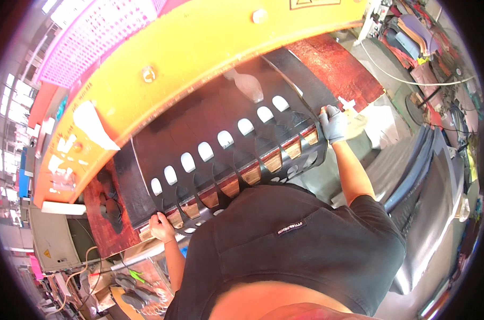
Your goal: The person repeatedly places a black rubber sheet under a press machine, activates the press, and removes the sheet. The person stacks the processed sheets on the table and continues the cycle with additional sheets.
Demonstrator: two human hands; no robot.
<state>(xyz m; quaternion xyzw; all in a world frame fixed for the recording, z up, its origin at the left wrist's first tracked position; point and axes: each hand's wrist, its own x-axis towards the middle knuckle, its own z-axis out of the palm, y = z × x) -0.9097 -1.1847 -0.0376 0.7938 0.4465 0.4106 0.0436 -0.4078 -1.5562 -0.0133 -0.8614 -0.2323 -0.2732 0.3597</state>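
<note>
A black sheet (291,121) with a row of sole-shaped cut-outs lies along the near edge of the press bed and hangs over it toward my body. My left hand (162,228) is bare and closed at the sheet's near left corner. On the right, my right hand (333,125) wears a grey glove, its fingers closed around the sheet's right end. Through the cut-outs show white patches and the red-brown edge of the board (230,186). A pale sole-shaped patch (247,87) lies farther back on the dark bed surface.
A large yellow machine beam (199,53) arches over the bed, with a pink basket (95,40) on top. Dark sole-shaped pieces (112,210) rest on the red board at left. Stacked dark sheets (426,176) stand at right; a pale cable (412,82) hangs beyond.
</note>
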